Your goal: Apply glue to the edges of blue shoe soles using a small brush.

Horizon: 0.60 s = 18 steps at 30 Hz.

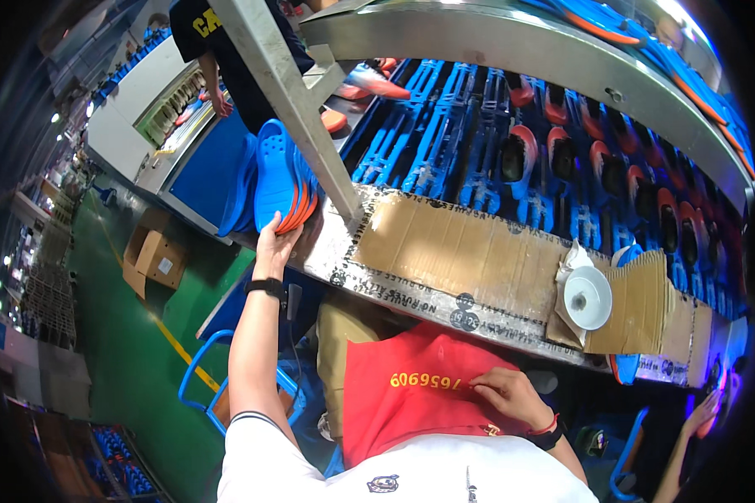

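At the end of the workbench, my left hand (276, 245) closes round the lower end of a stack of blue shoe soles (275, 178) with orange edges, its thumb on the front one. The stack stands upright and the nearest sole has small holes near its top. Other blue soles (242, 189) lean just left of it. Low over the red apron (407, 394) on my lap is my right hand (516, 396), empty, its fingers loosely bent and apart, their tips at the cloth.
Flattened cardboard (453, 239) covers the bench top; a white bowl (587, 298) rests on it at the right. Beyond, a rack (428, 126) carries red-and-blue shoes. A metal post (289, 96) rises beside the stack. Another person (239, 67) stands behind; a cardboard box (153, 258) lies on the floor.
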Motion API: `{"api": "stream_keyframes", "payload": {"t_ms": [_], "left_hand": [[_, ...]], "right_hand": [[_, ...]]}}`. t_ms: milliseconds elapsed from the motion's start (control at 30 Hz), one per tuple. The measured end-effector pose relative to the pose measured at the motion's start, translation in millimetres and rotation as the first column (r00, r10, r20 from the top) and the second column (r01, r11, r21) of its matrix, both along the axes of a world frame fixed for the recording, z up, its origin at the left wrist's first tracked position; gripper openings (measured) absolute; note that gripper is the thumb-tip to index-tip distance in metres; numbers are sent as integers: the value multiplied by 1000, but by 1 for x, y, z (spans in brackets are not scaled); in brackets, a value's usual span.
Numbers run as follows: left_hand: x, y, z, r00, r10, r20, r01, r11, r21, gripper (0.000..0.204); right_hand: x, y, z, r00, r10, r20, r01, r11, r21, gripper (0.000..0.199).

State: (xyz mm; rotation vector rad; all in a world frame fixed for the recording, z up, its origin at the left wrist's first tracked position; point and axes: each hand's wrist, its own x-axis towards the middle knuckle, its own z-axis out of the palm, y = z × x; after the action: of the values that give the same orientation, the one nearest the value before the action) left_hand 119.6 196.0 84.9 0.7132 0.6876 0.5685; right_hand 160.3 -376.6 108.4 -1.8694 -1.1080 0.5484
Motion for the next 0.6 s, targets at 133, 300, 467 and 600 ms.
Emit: {"api": "stream_keyframes", "payload": {"t_ms": [133,300,467,600], "left_hand": [[-28,-60,0,985,54,163,-47,998,-45,38],[-102,-165,27,989,67,133,-56,995,-83,45],[-136,-264,54,998,-28,56,29,999,-18,52],[-105,-320,60,982,-183,52,188,973,-136,52]], "right_hand": [[4,-3,-3,999,-32,0,32,999,36,13],[2,-19,-12,992,-120,-25,122,988,96,10],[6,-32,-11,956,-271,114,245,948,206,6],[4,-56,8,853,-445,274,371,885,281,5]]}}
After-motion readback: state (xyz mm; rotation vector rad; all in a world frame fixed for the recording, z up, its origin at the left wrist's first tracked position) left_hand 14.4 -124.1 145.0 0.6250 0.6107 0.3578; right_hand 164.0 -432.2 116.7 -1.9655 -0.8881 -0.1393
